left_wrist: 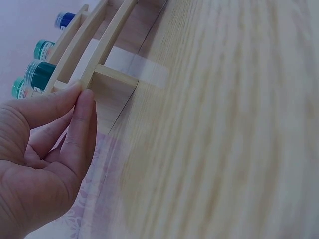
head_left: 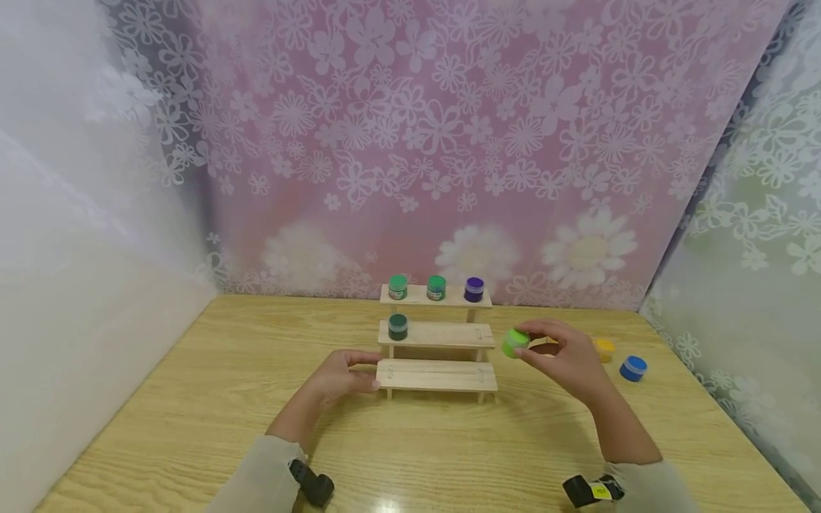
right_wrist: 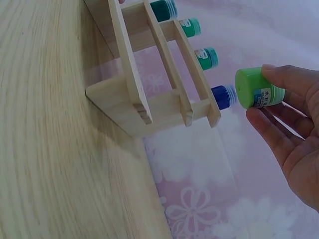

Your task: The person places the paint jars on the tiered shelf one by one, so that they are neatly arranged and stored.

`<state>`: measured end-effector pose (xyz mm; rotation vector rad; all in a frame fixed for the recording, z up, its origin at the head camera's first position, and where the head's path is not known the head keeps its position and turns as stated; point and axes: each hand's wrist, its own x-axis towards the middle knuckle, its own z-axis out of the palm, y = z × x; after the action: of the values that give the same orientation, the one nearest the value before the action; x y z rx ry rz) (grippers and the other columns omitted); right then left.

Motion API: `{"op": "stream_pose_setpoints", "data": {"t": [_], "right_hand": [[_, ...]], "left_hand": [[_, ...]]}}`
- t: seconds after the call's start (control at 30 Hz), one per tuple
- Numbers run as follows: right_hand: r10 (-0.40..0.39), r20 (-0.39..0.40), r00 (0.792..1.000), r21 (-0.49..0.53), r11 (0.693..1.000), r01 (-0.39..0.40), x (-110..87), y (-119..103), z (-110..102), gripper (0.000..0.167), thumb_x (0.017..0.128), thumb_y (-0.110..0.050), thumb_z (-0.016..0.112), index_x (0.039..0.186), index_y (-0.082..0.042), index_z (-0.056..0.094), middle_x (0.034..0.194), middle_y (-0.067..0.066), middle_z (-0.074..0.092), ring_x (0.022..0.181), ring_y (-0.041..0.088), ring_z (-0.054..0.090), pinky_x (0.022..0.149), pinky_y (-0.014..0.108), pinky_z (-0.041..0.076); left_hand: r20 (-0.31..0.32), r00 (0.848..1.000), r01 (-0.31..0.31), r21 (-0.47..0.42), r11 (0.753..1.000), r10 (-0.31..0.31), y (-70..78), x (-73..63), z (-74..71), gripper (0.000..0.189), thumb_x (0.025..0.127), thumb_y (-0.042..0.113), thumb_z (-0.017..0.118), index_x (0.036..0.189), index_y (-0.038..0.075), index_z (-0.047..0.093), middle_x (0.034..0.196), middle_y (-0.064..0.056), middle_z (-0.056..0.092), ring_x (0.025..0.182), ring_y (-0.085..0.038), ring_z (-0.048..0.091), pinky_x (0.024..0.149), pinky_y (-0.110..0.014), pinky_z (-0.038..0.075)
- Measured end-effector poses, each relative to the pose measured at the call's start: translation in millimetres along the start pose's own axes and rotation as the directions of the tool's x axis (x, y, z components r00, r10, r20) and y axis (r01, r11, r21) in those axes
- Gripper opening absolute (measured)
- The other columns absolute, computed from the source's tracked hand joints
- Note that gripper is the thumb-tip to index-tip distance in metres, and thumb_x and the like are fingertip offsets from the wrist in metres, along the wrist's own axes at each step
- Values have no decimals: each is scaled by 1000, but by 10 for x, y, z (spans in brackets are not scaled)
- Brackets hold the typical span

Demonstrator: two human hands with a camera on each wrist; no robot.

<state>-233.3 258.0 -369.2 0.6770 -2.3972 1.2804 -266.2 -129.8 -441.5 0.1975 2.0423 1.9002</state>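
A three-step wooden rack [head_left: 436,375] stands on the table. My left hand [head_left: 343,375] pinches the left end of its lowest shelf between thumb and fingers, as the left wrist view also shows. My right hand [head_left: 567,356] holds a light green paint jar [right_wrist: 259,88] between thumb and fingers, raised beside the right end of the middle shelf. On the top shelf are two green paint jars [head_left: 398,287] and a purple paint jar [head_left: 474,290]. A dark green paint jar [head_left: 398,327] sits at the left of the middle shelf. The lowest shelf is bare.
To the right of the rack, a yellow paint jar [head_left: 604,349] stands partly behind my right hand, and a blue paint jar [head_left: 633,368] is farther right. A flowered pink curtain [head_left: 423,142] hangs behind the wooden table [head_left: 256,356].
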Motion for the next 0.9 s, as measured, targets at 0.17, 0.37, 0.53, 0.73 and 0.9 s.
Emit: {"op": "stream_pose_setpoints", "data": {"t": [0.17,0.37,0.53,0.73,0.9], "right_hand": [[3,13,1000,26,1000,-3,59,-84,56,33,85,-5,76,117,-1,68,114,13,64,93,9,64,74,23,56],[-9,39,999,31,999,8,144,-183,114,32,86,-7,75,117,-3,69,116,13,64,93,15,65,75,25,56],[-49,75,996,37,998,47,244,-229,168,33,85,-5,76,117,-2,69,117,13,64,93,20,66,76,28,57],[-52,94,994,62,997,47,364,-240,260,33,84,-4,77,116,-2,70,117,14,64,92,29,66,75,25,57],[-30,104,994,62,998,24,434,-220,358,32,84,-4,76,115,-2,70,117,13,63,95,31,65,75,26,57]], "left_hand": [[4,1000,-6,4,1000,6,11,8,4,52,81,-10,72,131,-3,59,133,-24,55,103,-31,66,81,-38,57],[2,1000,-7,4,1000,7,14,3,8,53,81,-11,72,131,-4,59,135,-24,53,103,-30,66,81,-38,57],[-3,1000,-9,9,1000,9,15,-5,8,53,80,-11,72,131,-4,59,136,-24,52,104,-31,66,81,-38,57],[0,1000,-17,10,1000,17,16,-6,4,53,81,-10,72,132,-4,58,137,-24,51,104,-31,66,82,-38,56],[2,1000,-21,15,1000,21,18,-11,11,52,82,-10,72,132,-4,58,136,-25,52,106,-32,65,82,-38,56]]}}
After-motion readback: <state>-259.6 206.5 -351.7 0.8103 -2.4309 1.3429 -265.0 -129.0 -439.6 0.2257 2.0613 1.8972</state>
